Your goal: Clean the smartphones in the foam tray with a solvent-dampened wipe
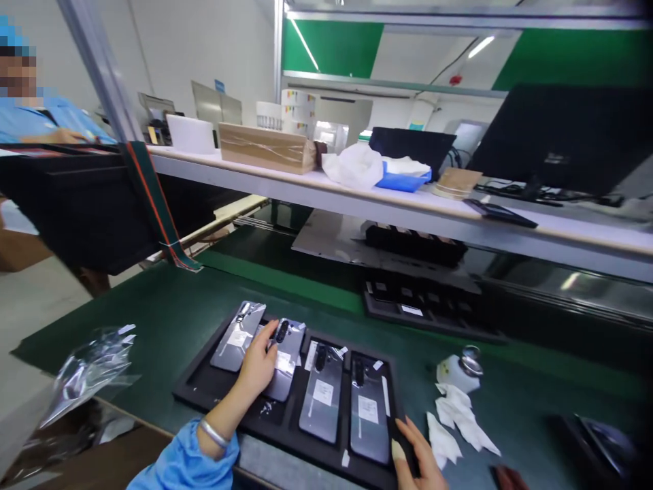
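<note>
A black foam tray (198, 386) lies on the green bench, with several grey smartphones in it, backs up. Each phone back carries a white label. My left hand (256, 367) grips the left edge of the second smartphone (283, 361), which sits slightly askew over its slot. Beside it, partly behind my fingers, is the leftmost smartphone (238, 337). Two more, the third smartphone (321, 393) and the rightmost smartphone (369, 410), rest in their slots. My right hand (418, 454) holds the tray's right edge between thumb and fingers; the fingertips are partly hidden.
Right of the tray stand a white dispenser bottle (459, 371) and crumpled white wipes (462, 415). Clear plastic film (94, 367) hangs over the bench's left edge. Another dark tray (428, 306) lies farther back, below a shelf (326, 187). A co-worker (45, 119) sits at far left.
</note>
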### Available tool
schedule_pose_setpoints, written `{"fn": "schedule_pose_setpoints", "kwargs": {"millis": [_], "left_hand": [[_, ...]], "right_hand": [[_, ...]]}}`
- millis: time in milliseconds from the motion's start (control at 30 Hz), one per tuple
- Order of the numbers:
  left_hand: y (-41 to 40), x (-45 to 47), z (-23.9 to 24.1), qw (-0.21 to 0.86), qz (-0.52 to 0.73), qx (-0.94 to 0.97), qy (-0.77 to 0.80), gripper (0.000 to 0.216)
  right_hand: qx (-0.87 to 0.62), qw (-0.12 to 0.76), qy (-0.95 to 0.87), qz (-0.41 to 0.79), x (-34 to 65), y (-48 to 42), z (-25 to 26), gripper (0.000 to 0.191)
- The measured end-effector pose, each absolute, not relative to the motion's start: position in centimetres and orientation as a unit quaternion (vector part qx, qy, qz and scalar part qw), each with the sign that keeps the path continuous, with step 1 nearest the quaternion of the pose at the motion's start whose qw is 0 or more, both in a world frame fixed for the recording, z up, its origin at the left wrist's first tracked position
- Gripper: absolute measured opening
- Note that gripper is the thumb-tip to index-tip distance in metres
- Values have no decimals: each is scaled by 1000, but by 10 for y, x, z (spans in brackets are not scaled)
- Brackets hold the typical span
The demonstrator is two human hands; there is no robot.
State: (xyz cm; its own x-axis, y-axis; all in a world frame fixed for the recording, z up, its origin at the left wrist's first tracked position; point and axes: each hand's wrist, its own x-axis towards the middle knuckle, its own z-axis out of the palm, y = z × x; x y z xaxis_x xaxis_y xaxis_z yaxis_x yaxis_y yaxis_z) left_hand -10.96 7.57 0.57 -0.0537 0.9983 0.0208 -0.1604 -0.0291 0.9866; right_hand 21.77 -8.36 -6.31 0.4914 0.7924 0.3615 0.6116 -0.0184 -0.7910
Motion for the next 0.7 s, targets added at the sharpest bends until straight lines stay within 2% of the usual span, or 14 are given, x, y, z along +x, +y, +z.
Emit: {"fn": "schedule_pose_setpoints", "kwargs": {"millis": [67,267,367,700], "left_hand": [[67,-96,4,515,544,473,463,61],[27,-36,-9,590,469,473,455,61],[24,-21,-5,607,477,443,455,63],[43,-34,8,660,519,276,469,51]], "right_hand": [[-708,479,-510,100,220,-86,-63,47],[-702,464,-535,74,220,-88,-65,41],[-700,465,-537,75,216,-90,-63,40],[-699,450,-551,73,216,-92,-65,35]]}}
